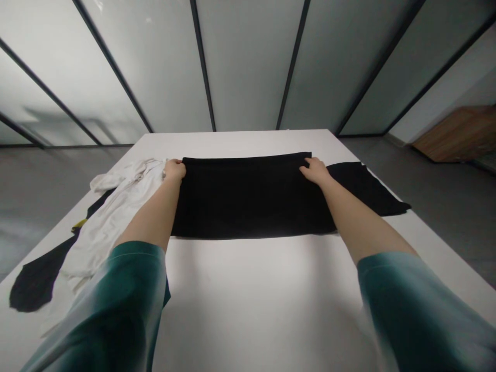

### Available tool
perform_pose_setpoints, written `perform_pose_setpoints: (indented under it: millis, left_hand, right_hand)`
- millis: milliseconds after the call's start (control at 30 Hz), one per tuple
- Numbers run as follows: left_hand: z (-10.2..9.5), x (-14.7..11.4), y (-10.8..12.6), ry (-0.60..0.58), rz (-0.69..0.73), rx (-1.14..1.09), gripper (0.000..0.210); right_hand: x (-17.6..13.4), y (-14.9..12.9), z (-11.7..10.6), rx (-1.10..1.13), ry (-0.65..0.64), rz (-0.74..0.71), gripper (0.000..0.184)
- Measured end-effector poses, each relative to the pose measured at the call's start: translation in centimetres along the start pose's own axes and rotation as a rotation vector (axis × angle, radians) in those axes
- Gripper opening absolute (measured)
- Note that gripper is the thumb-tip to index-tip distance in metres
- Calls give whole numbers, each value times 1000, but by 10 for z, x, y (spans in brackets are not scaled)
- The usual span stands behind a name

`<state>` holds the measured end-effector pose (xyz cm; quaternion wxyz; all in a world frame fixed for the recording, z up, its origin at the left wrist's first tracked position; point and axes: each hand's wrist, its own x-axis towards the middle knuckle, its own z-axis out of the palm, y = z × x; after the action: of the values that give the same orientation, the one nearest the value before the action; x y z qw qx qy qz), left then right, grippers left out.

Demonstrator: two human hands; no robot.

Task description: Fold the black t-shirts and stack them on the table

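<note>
A folded black garment lies in a wide rectangle across the white table, with a straight far edge. At its far left corner my left hand is closed, pinching the fabric. My right hand grips the cloth near the far right corner, its thumb and finger showing on top; the other fingers are hidden. Which kind of garment it is I cannot tell. Both arms reach forward in green and white sleeves.
On the left lies a rumpled white garment over a dark cloth with a yellow patch. Another black cloth rests by the right edge of the white table. Frosted glass panels stand behind; a wooden piece is at right.
</note>
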<state>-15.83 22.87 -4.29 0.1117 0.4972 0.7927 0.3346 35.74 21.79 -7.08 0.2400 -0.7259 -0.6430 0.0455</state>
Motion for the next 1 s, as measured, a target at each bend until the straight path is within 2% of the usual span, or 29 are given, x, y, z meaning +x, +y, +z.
perform_pose_setpoints:
  millis: [133, 200, 300, 433, 500, 600, 733, 833, 1000]
  left_hand:
    - [7, -4, 3, -2, -84, 16, 34]
    - [8, -8, 7, -49, -40, 99, 41]
    - [3, -22, 8, -113, 98, 236, 64]
    - [-25, -62, -10, -206, 319, 288, 78]
    - [-45, -90, -28, -275, 342, 291, 79]
    - [-69, -135, -56, -288, 311, 273, 74]
    - [-82, -181, -72, -236, 302, 233, 56]
    - [-86, -198, -69, -202, 226, 187, 44]
    - [-95, -201, -70, -184, 136, 90, 39]
  right_hand:
    - [-6, 3, 14, -9, -85, 38, 70]
    - [-10, 4, 16, 15, -103, 24, 75]
    - [-23, 8, 8, 53, -64, -18, 76]
    - [-69, 22, -20, 104, 16, -11, 73]
    - [-105, 33, -36, 166, 23, 35, 67]
    - [-159, 48, -55, 235, 31, 193, 57]
    - [-203, 55, -66, 327, 23, 224, 35]
    - [-212, 48, -69, 309, 12, 189, 25]
    - [-218, 38, -71, 290, 31, 151, 21]
